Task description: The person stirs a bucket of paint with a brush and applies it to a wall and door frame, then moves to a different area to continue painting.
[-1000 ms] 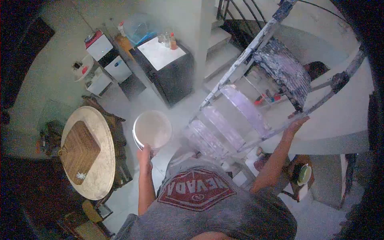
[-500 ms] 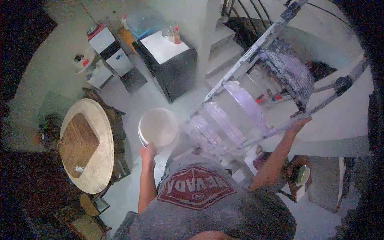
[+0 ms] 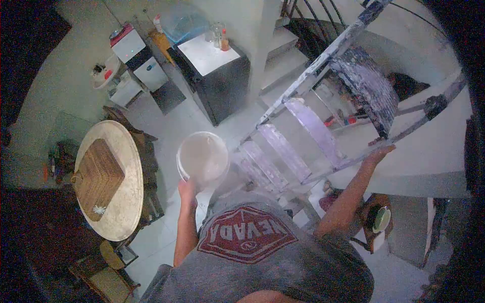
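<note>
Gripped the white bucket at its near edge with the left hand; could not tell the exact finger placement. Closed the right hand on the paint-spattered stepladder, with purple treads between the hands. Had the round table left of the left hand. Judged best to hold the bucket level, clear of the nearby treads, and steady the stepladder firmly.

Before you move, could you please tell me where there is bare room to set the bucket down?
Bare floor shows between the round table and the bucket, and on toward the dark cabinet. A woven piece takes up much of the table; bottles crowd the cabinet top's far edge.
</note>
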{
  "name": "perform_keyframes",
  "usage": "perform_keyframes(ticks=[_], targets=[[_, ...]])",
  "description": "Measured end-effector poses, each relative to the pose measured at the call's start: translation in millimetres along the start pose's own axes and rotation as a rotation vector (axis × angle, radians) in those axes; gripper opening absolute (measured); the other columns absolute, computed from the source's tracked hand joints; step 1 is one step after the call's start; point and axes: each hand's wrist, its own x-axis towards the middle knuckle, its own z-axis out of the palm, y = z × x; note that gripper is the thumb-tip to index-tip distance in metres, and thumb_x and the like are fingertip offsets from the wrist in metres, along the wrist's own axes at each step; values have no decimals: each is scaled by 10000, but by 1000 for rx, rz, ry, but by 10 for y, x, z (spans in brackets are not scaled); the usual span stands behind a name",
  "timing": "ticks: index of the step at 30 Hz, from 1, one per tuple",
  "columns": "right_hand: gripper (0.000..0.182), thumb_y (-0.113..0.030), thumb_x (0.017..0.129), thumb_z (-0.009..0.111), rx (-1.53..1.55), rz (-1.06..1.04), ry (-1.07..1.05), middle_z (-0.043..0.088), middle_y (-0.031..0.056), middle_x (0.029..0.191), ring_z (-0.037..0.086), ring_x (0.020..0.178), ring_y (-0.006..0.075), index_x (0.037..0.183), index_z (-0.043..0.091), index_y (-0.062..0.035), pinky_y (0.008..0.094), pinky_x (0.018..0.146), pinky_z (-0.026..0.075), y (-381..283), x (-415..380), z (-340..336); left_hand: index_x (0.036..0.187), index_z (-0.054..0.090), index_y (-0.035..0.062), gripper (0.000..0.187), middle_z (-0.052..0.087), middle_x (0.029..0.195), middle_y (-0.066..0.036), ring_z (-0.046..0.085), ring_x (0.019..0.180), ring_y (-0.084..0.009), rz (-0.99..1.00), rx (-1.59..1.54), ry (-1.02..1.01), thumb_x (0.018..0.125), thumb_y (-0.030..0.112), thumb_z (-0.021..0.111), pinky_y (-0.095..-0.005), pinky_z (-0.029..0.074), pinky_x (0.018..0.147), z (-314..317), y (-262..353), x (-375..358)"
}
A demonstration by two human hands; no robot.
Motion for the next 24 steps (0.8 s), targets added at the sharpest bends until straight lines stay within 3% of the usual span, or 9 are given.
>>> perform_keyframes(ticks=[2,5,7,10,13,24], targets=[[696,-674,934,154,-3,10,22,487,51,714,465,599,185,1110,462,-76,334,533,422,-6,-52,60,914,573,-40,212,586,785,-103,611,634,-188,-10,-13,-4,811,145,583,-292,500,467,1,-7,14],[697,-664,940,154,74,-184,66,490,54,725,464,603,181,1172,457,-81,325,521,421,45,-71,76,924,558,-49,211,585,802,-115,622,645,-203,-16,-38,-6,822,135,571,-295,521,476,-40,-106,121],[677,-650,952,164,55,-4,-8,518,58,845,472,703,200,1110,476,-70,382,642,418,0,-15,17,930,549,-56,214,585,808,-122,626,643,-211,-9,-49,-11,828,132,567,-299,533,483,-76,-111,175],[690,-644,951,149,47,7,28,496,58,762,464,610,181,1229,448,-88,335,552,437,18,48,20,972,535,-79,253,590,821,-130,635,638,-221,-51,-37,-16,841,136,562,-304,541,495,-112,-106,212],[692,-643,952,145,32,-3,12,492,52,751,459,606,179,1245,441,-91,334,551,438,-13,-9,34,1004,530,-87,264,592,831,-137,640,636,-224,-23,-31,-40,853,129,553,-312,549,501,-171,-109,237],[671,-651,949,161,68,19,47,483,41,722,448,595,174,1144,477,-92,339,542,423,-10,-22,63,996,542,-59,229,608,798,-107,635,596,-198,28,-33,-8,894,145,546,-290,530,472,-292,-93,243]])
